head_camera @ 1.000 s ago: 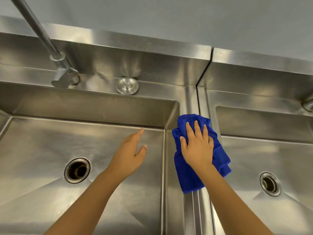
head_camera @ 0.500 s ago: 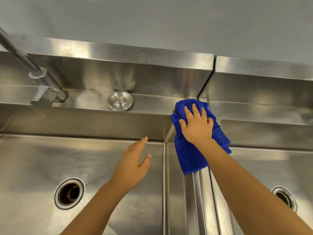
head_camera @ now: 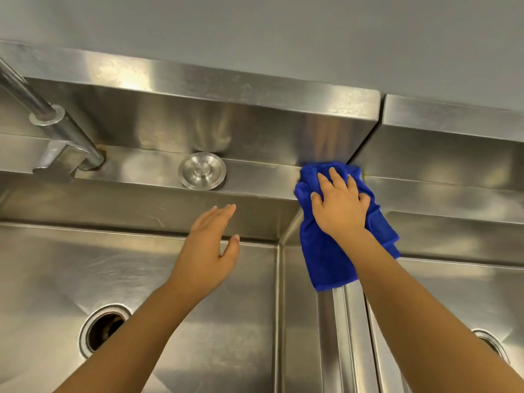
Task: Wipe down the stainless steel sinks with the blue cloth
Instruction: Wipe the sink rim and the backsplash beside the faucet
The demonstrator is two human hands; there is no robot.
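Blue folded cloth [head_camera: 323, 262] lies on the stainless steel ridge [head_camera: 340, 336] between sinks [head_camera: 85, 265] — centre right.
Right hand [head_camera: 341, 211] presses it flat, fingers spread for even pressure; left hand [head_camera: 207, 251] hovers empty, unclenched.

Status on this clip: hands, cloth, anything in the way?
Right hand pressing blue cloth flat at the divider's back end. Left hand open, above left sink, holding nothing. Round stopper on ledge, apart from cloth.

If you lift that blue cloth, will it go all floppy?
Probably floppy: the cloth bunches into folds under the right hand and drapes over the rim. It looks thin and fuzzy, so it is likely light. On the smooth steel it should slide easily when pushed.
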